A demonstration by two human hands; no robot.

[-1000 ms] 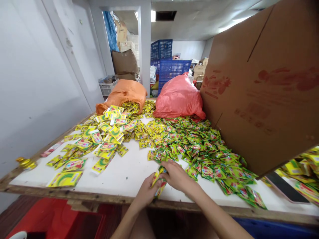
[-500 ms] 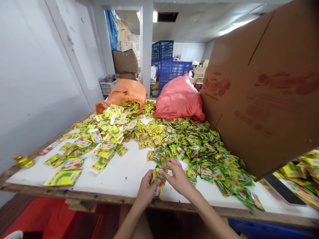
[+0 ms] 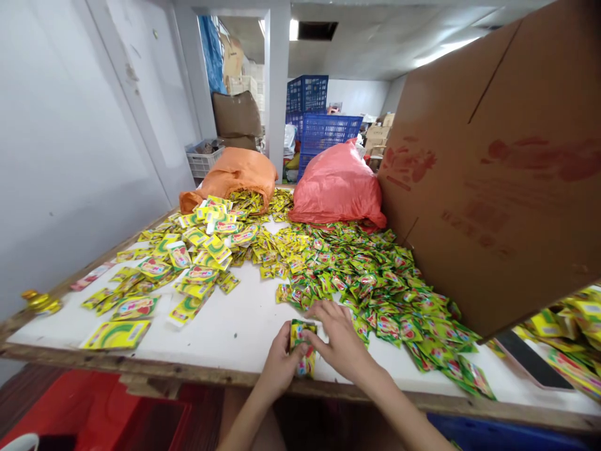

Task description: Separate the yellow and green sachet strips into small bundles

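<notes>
Sachets in a small stack (image 3: 303, 347) stand on edge at the near rim of the white table (image 3: 244, 326), pinched between both hands. Left hand (image 3: 280, 363) cups the stack from the left, its fingers curled around the back and its thumb against the near face. Right hand (image 3: 342, 341) closes on it from the right, thumb and forefinger pressing the top corner, the other fingers spread loosely over the edge of the green sachet heap (image 3: 385, 288) just beyond. To the left lies a looser scatter of larger yellow packets (image 3: 188, 263). At the far end of the table rest an orange sack (image 3: 235, 178) and a red sack (image 3: 335, 185), and a cardboard box flap (image 3: 498, 188) leans over the right side.
</notes>
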